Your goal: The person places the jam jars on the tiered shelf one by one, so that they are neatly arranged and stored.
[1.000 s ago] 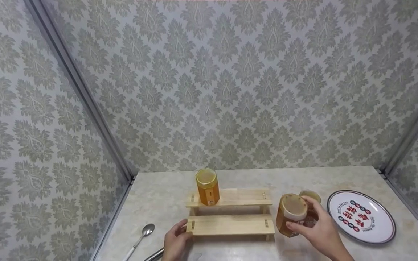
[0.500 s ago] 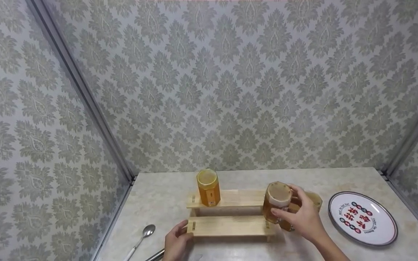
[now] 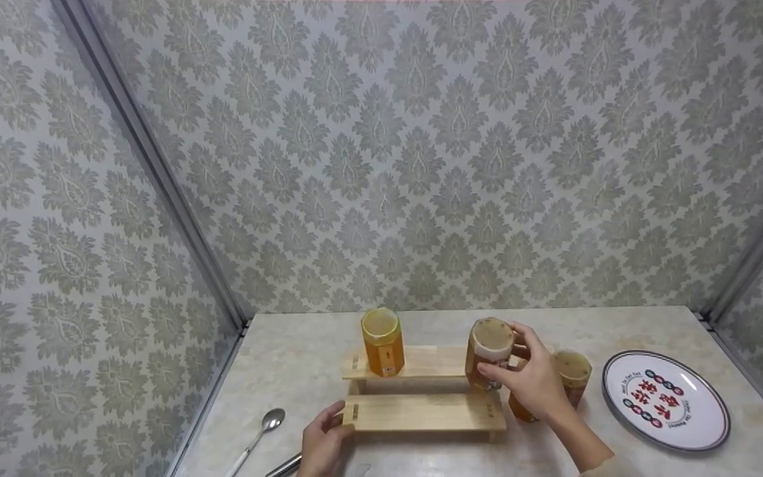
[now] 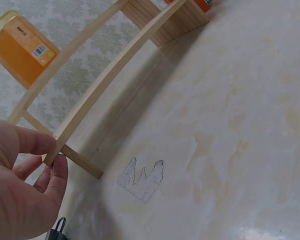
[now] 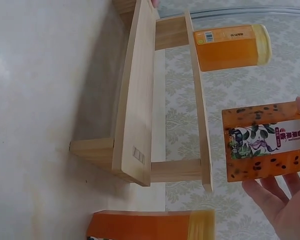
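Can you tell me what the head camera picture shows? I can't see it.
A person's right hand holds a jar of orange stuff over the top step of a small wooden shelf. The left hand grips the shelf's lower left corner, and another jar stands on the top step.

Fingertips of the right hand (image 5: 285, 205) grip a seed-flecked orange jar (image 5: 265, 141) at three o'clock, just beside the upper tier of a wooden step rack (image 5: 140, 100). A honey jar (image 5: 230, 46) stands at one o'clock; another orange jar (image 5: 150, 225) lies at six.
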A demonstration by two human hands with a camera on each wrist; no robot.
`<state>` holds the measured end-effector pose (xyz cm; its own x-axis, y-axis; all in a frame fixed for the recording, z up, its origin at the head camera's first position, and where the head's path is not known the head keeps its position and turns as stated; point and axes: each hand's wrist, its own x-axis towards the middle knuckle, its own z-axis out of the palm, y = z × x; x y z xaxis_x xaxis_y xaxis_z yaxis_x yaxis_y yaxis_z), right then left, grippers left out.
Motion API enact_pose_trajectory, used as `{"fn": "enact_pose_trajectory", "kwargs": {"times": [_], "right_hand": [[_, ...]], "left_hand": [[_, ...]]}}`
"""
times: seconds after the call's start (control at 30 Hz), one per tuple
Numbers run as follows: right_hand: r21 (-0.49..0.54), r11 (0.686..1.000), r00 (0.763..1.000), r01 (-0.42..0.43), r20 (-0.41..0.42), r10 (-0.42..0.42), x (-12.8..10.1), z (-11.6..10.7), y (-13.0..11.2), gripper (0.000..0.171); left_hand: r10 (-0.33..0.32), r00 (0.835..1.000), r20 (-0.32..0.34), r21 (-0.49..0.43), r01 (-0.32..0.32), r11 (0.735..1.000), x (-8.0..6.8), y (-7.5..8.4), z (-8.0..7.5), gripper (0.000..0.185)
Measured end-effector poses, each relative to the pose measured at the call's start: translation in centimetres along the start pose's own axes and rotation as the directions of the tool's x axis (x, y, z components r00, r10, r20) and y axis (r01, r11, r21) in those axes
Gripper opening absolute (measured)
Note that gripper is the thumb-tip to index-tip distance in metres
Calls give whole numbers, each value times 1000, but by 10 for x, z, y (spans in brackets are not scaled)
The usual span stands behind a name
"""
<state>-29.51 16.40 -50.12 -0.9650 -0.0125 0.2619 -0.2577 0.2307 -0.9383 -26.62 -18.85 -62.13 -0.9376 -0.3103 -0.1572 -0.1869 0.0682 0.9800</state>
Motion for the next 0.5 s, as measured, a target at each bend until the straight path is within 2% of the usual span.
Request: {"fn": "enact_pose_trajectory", "kwargs": {"times": [0.2,0.37,0.43,0.5], "right_hand": [[-45,999,1000,13,-8,-14,11,13,0,84],[-17,1000,1000,19,-15,-19,14,25,-12,82],[-7,1000,999,16,-32,-17,18,30,-10,81],[-5,1000,999,19,-50,-19,24,36,2,82]], "left_hand": [[-30,999,-26,27,30,999,-1,1,0,59],[-76,997,-32,40,77,996,-1,2,1,60],[-59,998,-27,20,60,998,-1,3,1,60],[-18,1000,-20,-15,18,1000,-2,3,0,59]]}}
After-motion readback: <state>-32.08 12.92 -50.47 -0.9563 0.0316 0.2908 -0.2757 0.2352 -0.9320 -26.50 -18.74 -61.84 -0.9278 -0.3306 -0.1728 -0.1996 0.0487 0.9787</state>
